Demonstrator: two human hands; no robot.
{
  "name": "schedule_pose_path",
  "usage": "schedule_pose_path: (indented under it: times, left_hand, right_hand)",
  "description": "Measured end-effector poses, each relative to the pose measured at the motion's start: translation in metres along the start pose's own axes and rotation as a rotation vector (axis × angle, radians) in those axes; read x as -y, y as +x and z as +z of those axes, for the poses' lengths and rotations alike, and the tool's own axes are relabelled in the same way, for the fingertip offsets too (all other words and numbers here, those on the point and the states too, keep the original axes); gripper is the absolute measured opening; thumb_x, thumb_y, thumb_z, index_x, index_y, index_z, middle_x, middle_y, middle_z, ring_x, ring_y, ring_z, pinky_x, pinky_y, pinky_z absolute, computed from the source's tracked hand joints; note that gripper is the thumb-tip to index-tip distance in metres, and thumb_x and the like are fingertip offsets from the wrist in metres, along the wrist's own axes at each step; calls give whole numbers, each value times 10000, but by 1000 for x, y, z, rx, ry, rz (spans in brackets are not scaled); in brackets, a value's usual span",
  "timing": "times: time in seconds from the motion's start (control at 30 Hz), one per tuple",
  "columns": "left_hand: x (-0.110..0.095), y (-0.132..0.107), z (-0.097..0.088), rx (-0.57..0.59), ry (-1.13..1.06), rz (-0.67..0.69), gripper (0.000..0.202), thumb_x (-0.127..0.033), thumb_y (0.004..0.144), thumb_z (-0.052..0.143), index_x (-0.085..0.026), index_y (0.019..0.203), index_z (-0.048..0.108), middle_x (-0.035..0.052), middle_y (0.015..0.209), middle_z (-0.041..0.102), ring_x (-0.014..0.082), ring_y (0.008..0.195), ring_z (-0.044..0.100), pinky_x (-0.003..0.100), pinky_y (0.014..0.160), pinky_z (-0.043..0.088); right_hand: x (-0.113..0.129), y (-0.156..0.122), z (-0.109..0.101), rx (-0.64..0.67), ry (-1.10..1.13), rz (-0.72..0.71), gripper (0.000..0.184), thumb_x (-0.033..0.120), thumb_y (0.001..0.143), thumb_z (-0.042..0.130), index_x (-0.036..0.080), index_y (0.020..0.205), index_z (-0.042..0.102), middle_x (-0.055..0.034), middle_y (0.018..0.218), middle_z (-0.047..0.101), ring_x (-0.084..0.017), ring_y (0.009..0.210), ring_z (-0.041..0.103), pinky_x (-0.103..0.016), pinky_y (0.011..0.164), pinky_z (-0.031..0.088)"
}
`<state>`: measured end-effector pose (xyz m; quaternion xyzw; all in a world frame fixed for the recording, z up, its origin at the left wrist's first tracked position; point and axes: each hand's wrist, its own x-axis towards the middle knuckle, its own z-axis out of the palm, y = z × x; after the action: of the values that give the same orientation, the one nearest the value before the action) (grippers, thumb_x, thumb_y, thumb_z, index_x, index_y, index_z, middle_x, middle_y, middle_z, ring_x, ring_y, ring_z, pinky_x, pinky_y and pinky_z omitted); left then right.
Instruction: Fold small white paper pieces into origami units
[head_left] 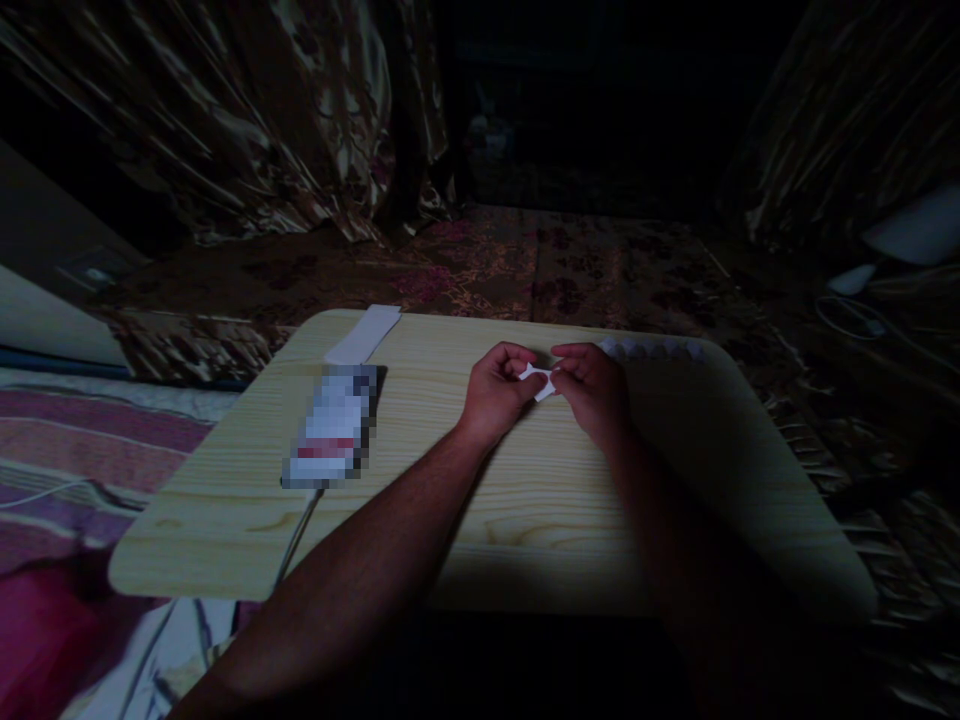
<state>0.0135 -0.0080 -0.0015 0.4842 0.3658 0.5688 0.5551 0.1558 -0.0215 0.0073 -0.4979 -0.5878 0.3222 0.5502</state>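
A small folded piece of white paper (pixel 540 388) is pinched between my two hands above the middle of the wooden table. My left hand (pixel 498 388) grips its left side, thumb on top. On the other side, the thumb and fingers of my right hand (pixel 596 387) close on its right edge. Beyond my right hand, a row of several small folded paper pieces (pixel 654 348) lies along the table's far edge. White paper strips (pixel 365 335) rest at the far left corner.
A phone-like device (pixel 330 425), blurred out, lies on the left of the table (pixel 525 520) with a white cable (pixel 298 535) running to the near edge. Patterned curtains (pixel 322 110) hang behind. A striped cloth (pixel 82 450) is at left, and a white lamp-like object (pixel 915 225) at right.
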Motion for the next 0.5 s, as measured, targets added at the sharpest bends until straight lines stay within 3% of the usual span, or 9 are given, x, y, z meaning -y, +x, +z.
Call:
schedule_pose_path:
  times: [0.5]
  left_hand:
    - [0,-1,1,19,-12,-20,347,-188,567,800,-183,853,603,-48,659,591,70,528,506,215,533,421]
  right_hand:
    - [-3,-1,-2,30,30,9,245,198,707,596,221,941,665,19,693,667,-153,621,618,-278,596,492]
